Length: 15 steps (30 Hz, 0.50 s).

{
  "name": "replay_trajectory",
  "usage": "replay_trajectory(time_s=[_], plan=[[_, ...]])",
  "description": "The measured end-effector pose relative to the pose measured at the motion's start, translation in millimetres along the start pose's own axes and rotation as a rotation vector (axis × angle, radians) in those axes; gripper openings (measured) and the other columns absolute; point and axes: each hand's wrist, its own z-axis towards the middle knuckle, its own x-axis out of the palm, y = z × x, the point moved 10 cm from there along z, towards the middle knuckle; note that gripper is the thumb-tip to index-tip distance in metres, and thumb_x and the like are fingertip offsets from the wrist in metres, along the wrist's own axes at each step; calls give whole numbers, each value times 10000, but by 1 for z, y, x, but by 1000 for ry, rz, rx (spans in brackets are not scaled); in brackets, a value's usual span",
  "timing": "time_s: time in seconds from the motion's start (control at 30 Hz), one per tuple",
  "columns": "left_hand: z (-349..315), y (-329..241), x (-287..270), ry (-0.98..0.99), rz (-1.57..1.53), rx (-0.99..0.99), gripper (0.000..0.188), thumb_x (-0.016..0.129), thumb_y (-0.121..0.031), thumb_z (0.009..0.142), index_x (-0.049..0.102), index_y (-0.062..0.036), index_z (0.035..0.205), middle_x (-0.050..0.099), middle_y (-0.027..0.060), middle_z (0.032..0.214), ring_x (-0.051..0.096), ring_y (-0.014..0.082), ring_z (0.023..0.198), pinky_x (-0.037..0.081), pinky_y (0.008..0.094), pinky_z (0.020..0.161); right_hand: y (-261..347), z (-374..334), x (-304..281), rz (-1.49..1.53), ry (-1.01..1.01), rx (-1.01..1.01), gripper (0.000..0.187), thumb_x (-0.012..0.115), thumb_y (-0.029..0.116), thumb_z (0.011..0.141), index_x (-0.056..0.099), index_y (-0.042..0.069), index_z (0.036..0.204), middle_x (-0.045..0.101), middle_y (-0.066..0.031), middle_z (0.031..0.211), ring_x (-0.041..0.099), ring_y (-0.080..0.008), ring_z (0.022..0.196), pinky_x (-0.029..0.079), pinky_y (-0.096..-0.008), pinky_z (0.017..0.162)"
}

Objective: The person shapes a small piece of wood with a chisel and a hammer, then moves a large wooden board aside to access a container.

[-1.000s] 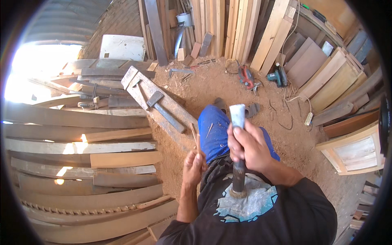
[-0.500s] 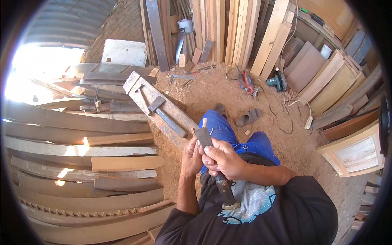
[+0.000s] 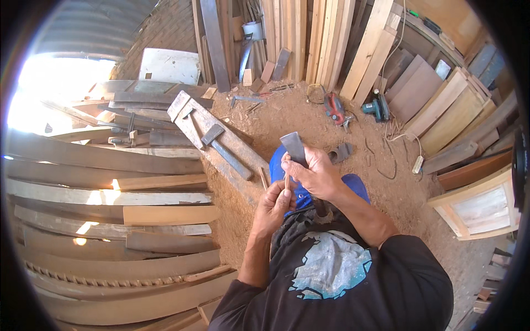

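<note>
1. Workpiece location: the thin wooden stick (image 3: pixel 287 179) stands roughly upright above the lap, between the two hands, clear of the surface (image 3: pixel 241 154).
2. Left fingers: the thumb and fingers of the left hand (image 3: pixel 275 203) are pinched together on the lower part of the stick, with no visible gap.
3. Right fingers: those of the right hand (image 3: pixel 319 174) are wrapped around the chisel (image 3: pixel 293 148) near its broad, flat blade. The thumb lies along the upper part of the stick. The dark handle points back toward the body.
4. Blade position: the blade is just beside the upper end of the stick. Contact between the two cannot be confirmed.
5. Completed, as judged from this view: the stick is already a narrow strip, and both stick and chisel are in hand.
6. Outstanding: the stick is not yet released or set down. Its tip is too small to inspect, so the amount of trimming done or remaining cannot be determined.
7. Items not in hand: the large hammer (image 3: pixel 229 155) lies on the surface, and a second wooden strip (image 3: pixel 264 178) is at its near end. The red power tool (image 3: pixel 334 107) and circular saw (image 3: pixel 377 108) rest on the sawdust-covered floor (image 3: pixel 281 118).
</note>
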Motion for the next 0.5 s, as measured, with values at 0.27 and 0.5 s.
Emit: replay_trajectory(time_s=[0.27,0.5], plan=[[-4,29,3,-40,-290,-116,387,372,-382,1022,510,-47,886,373,-13,515,305,77,374,261,216,339,-33,0,-11,90,-21,157,218,524,234,971,552,24,1021,568,-18,768,507,-48,598,423,-201,510],[30,15,-21,-214,-353,-51,337,364,-343,1029,491,-79,863,384,-23,521,300,71,371,237,228,329,-31,-13,-7,578,-257,134,192,395,183,997,435,28,1103,600,-104,841,515,-114,537,482,-274,511]])
